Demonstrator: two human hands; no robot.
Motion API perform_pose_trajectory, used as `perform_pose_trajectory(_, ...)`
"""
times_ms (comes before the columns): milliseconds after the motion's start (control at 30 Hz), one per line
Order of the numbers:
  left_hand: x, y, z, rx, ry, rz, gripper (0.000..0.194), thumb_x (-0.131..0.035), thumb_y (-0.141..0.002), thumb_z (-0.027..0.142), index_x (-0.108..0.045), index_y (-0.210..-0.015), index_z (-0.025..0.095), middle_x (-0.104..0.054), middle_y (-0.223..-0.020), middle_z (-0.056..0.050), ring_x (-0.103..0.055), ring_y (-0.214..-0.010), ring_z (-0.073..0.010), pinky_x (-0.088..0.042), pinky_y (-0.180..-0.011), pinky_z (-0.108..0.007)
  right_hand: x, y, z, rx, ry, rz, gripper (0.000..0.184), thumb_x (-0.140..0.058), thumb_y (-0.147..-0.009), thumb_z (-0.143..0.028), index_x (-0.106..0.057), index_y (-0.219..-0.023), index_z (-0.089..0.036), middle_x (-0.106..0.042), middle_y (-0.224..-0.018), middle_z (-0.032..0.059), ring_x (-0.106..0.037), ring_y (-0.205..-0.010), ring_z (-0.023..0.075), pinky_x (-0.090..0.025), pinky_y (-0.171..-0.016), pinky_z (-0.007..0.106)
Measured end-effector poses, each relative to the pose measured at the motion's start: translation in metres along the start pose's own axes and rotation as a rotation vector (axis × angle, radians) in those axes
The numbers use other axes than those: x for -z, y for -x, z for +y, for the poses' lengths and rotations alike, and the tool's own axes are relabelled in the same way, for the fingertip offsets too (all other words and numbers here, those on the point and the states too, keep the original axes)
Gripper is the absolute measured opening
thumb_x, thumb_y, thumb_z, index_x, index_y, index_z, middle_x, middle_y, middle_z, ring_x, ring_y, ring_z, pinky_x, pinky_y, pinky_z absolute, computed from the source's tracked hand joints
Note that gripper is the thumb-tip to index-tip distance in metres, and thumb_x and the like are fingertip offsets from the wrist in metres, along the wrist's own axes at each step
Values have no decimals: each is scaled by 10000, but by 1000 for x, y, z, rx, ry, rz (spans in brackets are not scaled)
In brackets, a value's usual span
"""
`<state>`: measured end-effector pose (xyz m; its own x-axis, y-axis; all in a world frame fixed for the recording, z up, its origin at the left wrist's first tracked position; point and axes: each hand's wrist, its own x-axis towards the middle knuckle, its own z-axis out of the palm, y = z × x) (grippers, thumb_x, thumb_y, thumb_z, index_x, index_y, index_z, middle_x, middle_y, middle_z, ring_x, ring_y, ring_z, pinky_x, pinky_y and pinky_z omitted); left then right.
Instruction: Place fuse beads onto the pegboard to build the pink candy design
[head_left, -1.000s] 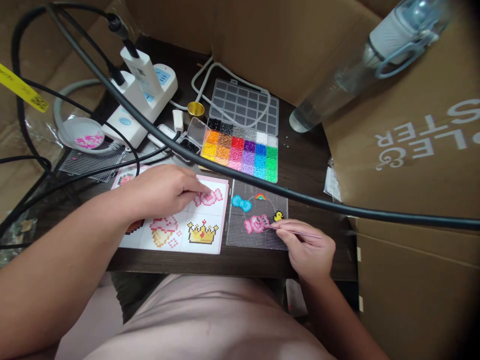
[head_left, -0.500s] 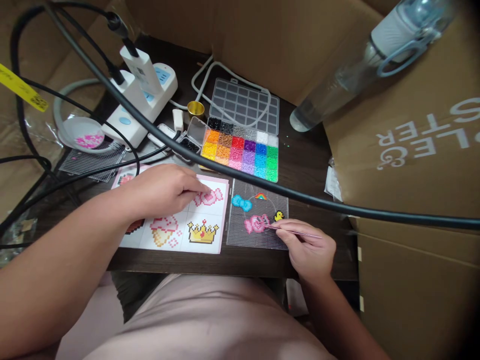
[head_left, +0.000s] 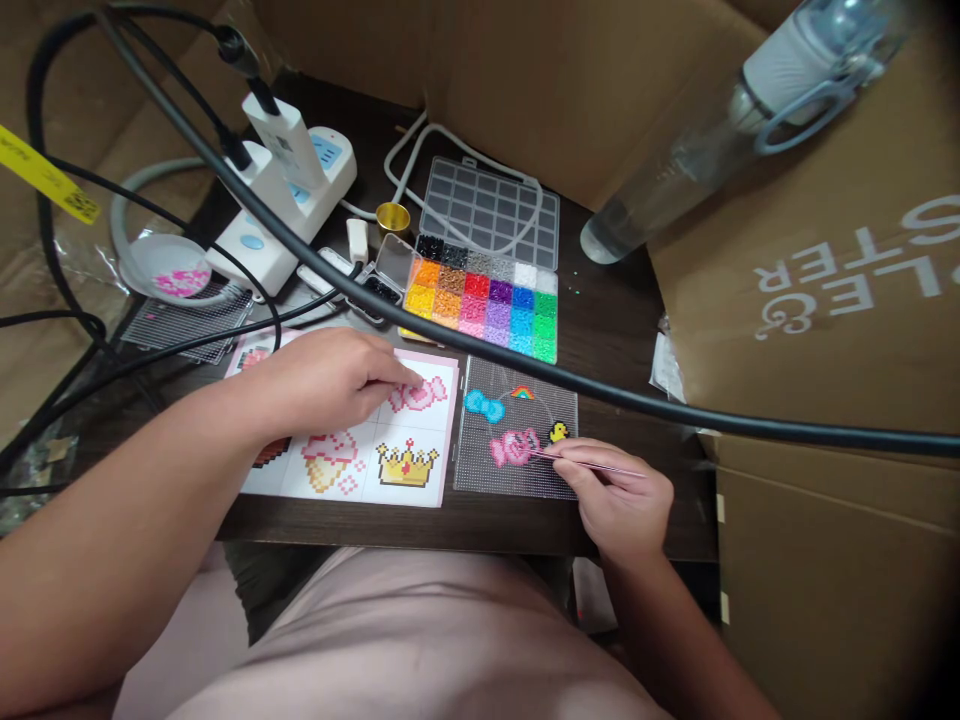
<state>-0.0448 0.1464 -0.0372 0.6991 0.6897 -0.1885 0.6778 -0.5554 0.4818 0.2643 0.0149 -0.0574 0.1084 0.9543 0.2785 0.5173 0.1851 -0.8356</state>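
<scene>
My left hand [head_left: 349, 378] rests on a pattern sheet [head_left: 375, 498] of pixel pictures. Its index finger is stretched out and touches the pink candy picture [head_left: 427, 395]; the other fingers curl under, with nothing seen in them. In my right hand [head_left: 619, 495] is a pair of slim pink tweezers [head_left: 600, 466], pinched between thumb and fingers. Their tips reach the right side of a pink bead candy [head_left: 513, 448] on a clear pegboard [head_left: 480, 483]. Around it on the board are a blue bead bow [head_left: 484, 405], a small rainbow [head_left: 522, 393] and a yellow duck [head_left: 559, 432].
Behind the board lies a bead box [head_left: 487, 290] of many colours, lid open. A black cable [head_left: 450, 345] crosses in front of it. At left are a power strip [head_left: 300, 200] and a white dish [head_left: 161, 255] of pink beads. A bottle [head_left: 675, 165] leans right.
Both hands keep almost the same place. The tweezers' tips stay at the right side of the pink bead candy, and the view has shifted very slightly.
</scene>
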Motion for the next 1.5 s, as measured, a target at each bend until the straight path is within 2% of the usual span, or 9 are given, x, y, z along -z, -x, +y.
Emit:
perform_pose_trajectory(200, 0, 0, -1, -34, 11, 4, 394, -469, -897, 223, -740, -1171, 304, -746, -1047, -35, -680, -933, -209, -485, -789, -306, 3, 5, 9, -57, -57, 71, 115, -750, -777, -150, -794, -800, -254, -787, -811, 38, -748, -718, 213, -636, -699, 353)
perform_pose_trajectory(300, 3, 1, 2, -42, 46, -4, 359, -488, -911, 233, -747, -1153, 293, -746, -1039, -39, -678, -932, -207, -491, -793, -306, 6, -6, 9, -45, -134, 137, 29, -762, -770, -211, -782, -773, -232, -779, -804, 62, -743, -704, 231, -640, -670, 381)
perform_pose_trajectory(500, 5, 3, 4, -42, 49, 23, 384, -499, -870, 144, -753, -1123, 282, -747, -1024, -33, -677, -931, -204, -494, -789, -298, 6, -75, -14, 78, -124, 136, 62, -783, -746, -181, -778, -730, -240, -783, -795, 33, -742, -704, 194, -631, -682, 311)
perform_pose_trajectory(633, 2, 5, 3, -40, 40, 32, 378, -478, -891, 143, -757, -1105, 282, -741, -998, -39, -674, -888, -191, -497, -776, -291, -17, -122, -27, 65, -52, -6, 61, -751, -764, -214, -794, -735, -246, -788, -781, 25, -749, -713, 191, -622, -671, 280)
perform_pose_trajectory(733, 1, 4, 2, -36, 35, 58, 376, -470, -912, 163, -751, -1121, 298, -728, -953, -39, -667, -839, -183, -493, -729, -283, -39, -139, -27, -16, -92, -56, 53, -748, -752, -225, -784, -715, -212, -782, -746, 37, -745, -682, 195, -616, -633, 284)
perform_pose_trajectory(933, 0, 2, 1, -60, -14, -8, 404, -418, -942, 179, -727, -1180, 284, -703, -890, -54, -665, -800, -208, -486, -683, -315, -59, -133, -19, -73, -128, -90, 59, -739, -741, -219, -783, -709, -197, -783, -747, 43, -745, -692, 185, -617, -643, 274)
perform_pose_trajectory(1100, -1, 4, 0, -36, 40, 31, 371, -429, -959, 227, -729, -1160, 314, -703, -917, -43, -666, -811, -196, -493, -710, -307, -61, -130, -13, -97, -136, -92, 62, -737, -739, -235, -783, -710, -207, -783, -746, 37, -746, -699, 182, -622, -671, 278)
perform_pose_trajectory(1300, -1, 2, 0, -60, -36, 1, 385, -432, -943, 181, -726, -1167, 290, -701, -899, -49, -672, -823, -218, -484, -688, -322, -61, -131, -12, -107, -123, -105, 70, -736, -739, -248, -786, -710, -210, -785, -758, 42, -746, -717, 191, -626, -696, 297)
perform_pose_trajectory(1500, 1, 3, 3, -29, 7, 3, 379, -433, -949, 193, -733, -1145, 314, -697, -901, -42, -665, -825, -209, -488, -703, -322, -61, -130, -12, -137, -108, -123, 79, -736, -738, -257, -785, -710, -201, -783, -767, 54, -743, -731, 200, -623, -705, 310)
